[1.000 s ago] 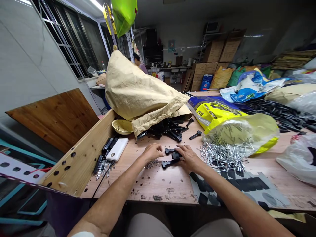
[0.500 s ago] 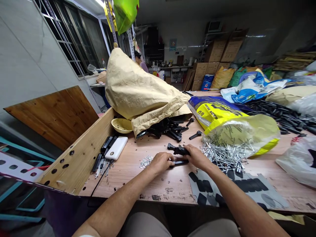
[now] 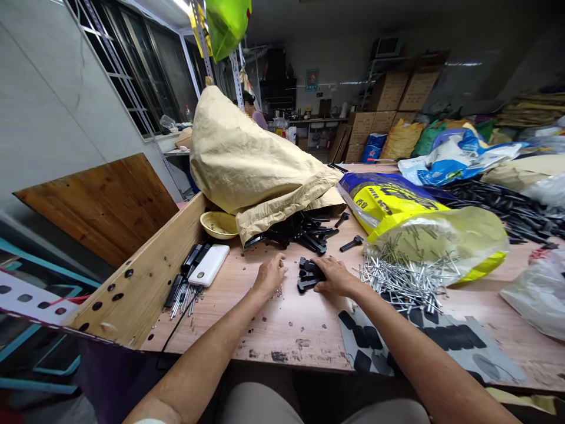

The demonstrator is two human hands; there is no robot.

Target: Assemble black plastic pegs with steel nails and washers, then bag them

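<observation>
My right hand [image 3: 334, 277] lies over the near ends of several black plastic parts [image 3: 308, 274], lined up side by side on the table, and its fingers hold them together. To the left is my left hand [image 3: 269, 277], its fingers curled in with the tips close together. Whether anything small is between them is hidden. Beside and partly under that hand shows a little heap of small metal nuts [image 3: 279, 291]. Two loose black plastic pieces [image 3: 351, 243] lie beyond my right hand. Long metal pins [image 3: 401, 280] are heaped to its right.
More black parts spill from a large beige sack [image 3: 247, 159]. A yellow and blue bag [image 3: 397, 203] lies behind the pins. At left are a white power bank [image 3: 209, 265], a yellow bowl [image 3: 219, 225] and a wooden side board [image 3: 145, 277]. A grey sheet with black pads [image 3: 441, 335] lies front right.
My left hand has moved off the black parts, leftward to the nuts, now covering much of their heap. My right hand has shifted slightly left, and the parts now lie close together.
</observation>
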